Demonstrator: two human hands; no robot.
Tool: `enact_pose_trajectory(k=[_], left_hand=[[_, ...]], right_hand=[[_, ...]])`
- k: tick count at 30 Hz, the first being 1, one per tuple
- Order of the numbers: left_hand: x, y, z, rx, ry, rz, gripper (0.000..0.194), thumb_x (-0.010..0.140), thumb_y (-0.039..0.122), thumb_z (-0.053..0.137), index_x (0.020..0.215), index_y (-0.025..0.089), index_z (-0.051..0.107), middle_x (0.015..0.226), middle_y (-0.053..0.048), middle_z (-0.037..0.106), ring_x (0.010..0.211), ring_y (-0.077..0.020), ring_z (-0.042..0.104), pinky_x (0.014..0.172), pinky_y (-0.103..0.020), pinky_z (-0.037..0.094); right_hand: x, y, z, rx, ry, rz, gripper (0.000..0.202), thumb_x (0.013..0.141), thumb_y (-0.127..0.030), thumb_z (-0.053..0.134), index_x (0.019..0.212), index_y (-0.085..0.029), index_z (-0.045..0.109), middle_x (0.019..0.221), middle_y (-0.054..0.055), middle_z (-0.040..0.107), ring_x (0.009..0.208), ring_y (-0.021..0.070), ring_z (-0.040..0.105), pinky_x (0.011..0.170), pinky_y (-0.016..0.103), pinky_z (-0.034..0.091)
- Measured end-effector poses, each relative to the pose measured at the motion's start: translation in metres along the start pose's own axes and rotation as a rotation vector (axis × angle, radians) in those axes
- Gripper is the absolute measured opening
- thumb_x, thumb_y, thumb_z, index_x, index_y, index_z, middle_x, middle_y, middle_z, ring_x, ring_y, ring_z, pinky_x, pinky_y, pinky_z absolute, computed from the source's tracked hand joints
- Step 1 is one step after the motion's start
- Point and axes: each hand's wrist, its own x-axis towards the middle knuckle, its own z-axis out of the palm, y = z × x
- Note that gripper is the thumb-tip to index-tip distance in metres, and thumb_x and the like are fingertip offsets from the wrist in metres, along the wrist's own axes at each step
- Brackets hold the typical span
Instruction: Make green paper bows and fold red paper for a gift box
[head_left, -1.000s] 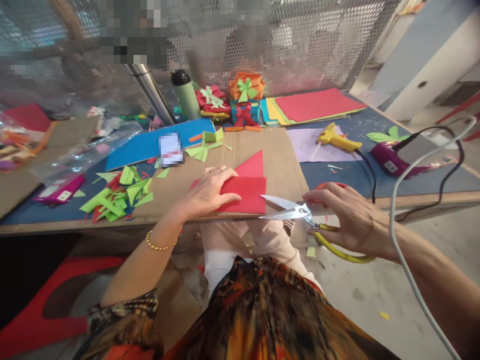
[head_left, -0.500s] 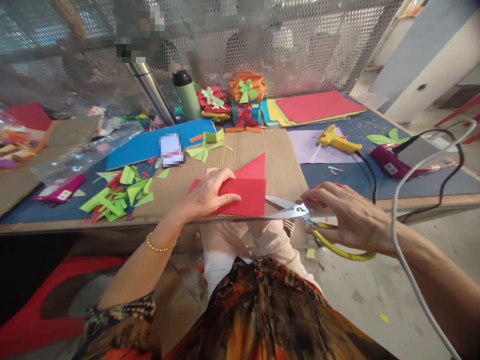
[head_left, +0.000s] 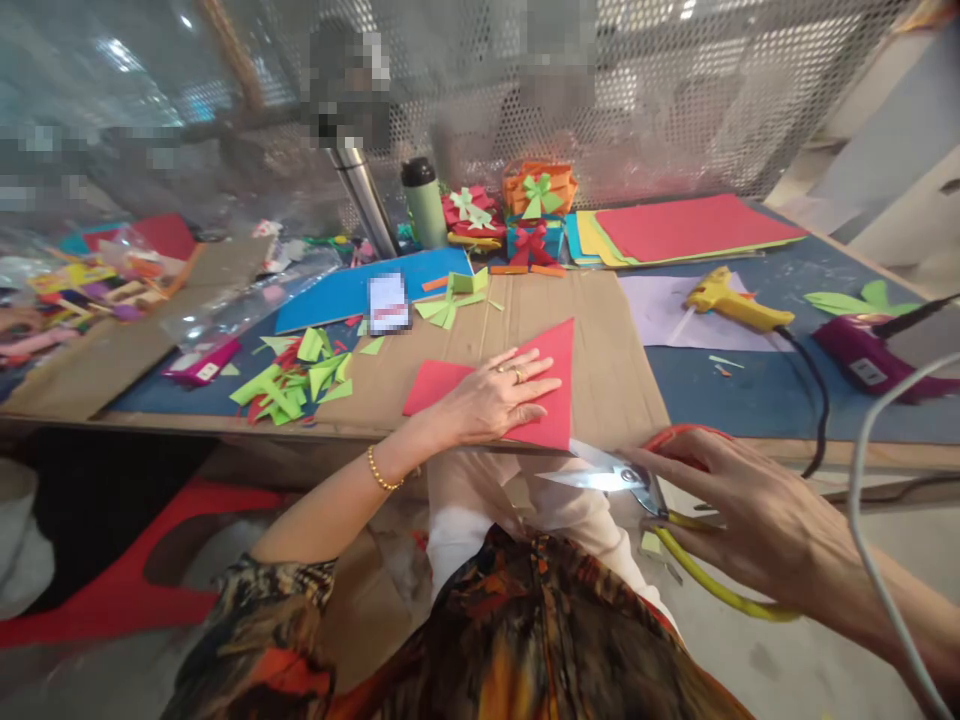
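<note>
A sheet of red paper (head_left: 556, 385) lies on the cardboard (head_left: 607, 350) at the table's front edge, one corner pointing up and away from me. My left hand (head_left: 499, 398) rests flat across it, fingers stretched out to the right. Below the paper's lower right corner, my right hand (head_left: 739, 505) grips the scissors (head_left: 628, 477), which have one red and one yellow handle. Their blades are parted and point left, just off the table edge over my lap, the upper blade near the paper's corner.
Green paper scraps (head_left: 289, 385) lie left of the cardboard. A yellow glue gun (head_left: 739, 300) rests on lilac paper to the right. Coloured sheets (head_left: 690, 228), small decorated boxes (head_left: 534, 238) and a green bottle (head_left: 424, 205) stand at the back. A white cable (head_left: 856, 480) hangs at the right.
My left hand has slid right and flattened over the red paper, which now lies opened out. The scissors have moved down, away from the paper's edge. The whole view has shifted.
</note>
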Motion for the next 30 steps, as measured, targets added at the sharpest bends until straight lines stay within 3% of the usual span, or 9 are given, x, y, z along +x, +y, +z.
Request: enact_pose_trajectory(k=[6,12,20,30], left_hand=[[-0.005,-0.002,-0.003,-0.118,-0.082,0.07,0.057,0.113,0.051,0.036,0.159,0.018,0.049,0.171,-0.013,0.039,0.164,-0.0213,0.025,0.137,-0.048,0.015],[-0.005,-0.005,-0.004,-0.192,-0.067,0.097,0.059,0.113,0.053,0.037,0.159,0.019,0.049,0.171,-0.013,0.039,0.164,-0.0229,0.026,0.136,-0.049,0.016],[-0.005,-0.004,-0.007,-0.091,-0.062,-0.07,0.07,0.11,0.064,0.029,0.159,0.019,0.05,0.174,-0.015,0.033,0.166,-0.0333,0.018,0.134,-0.06,0.008],[-0.002,-0.011,-0.003,-0.109,-0.093,-0.109,0.078,0.107,0.072,0.021,0.165,0.024,0.041,0.177,-0.012,0.026,0.167,-0.0292,0.014,0.134,-0.052,0.011]], right_hand=[[-0.005,-0.013,0.004,-0.048,-0.002,0.017,0.049,0.085,-0.014,0.058,0.131,-0.026,0.067,0.101,0.011,0.071,0.086,0.0298,0.073,0.069,0.044,0.062],[0.003,-0.022,0.012,-0.035,-0.077,0.081,0.044,0.091,-0.022,0.063,0.135,-0.021,0.067,0.107,0.013,0.07,0.092,0.0291,0.072,0.079,0.045,0.06],[0.011,-0.019,0.007,-0.049,-0.039,0.068,0.041,0.094,-0.025,0.065,0.134,-0.019,0.069,0.108,0.015,0.069,0.092,0.0302,0.07,0.08,0.046,0.058],[0.02,-0.015,0.01,-0.029,-0.056,0.076,0.036,0.095,-0.027,0.063,0.129,-0.022,0.072,0.105,0.013,0.07,0.09,0.0267,0.07,0.079,0.042,0.058]])
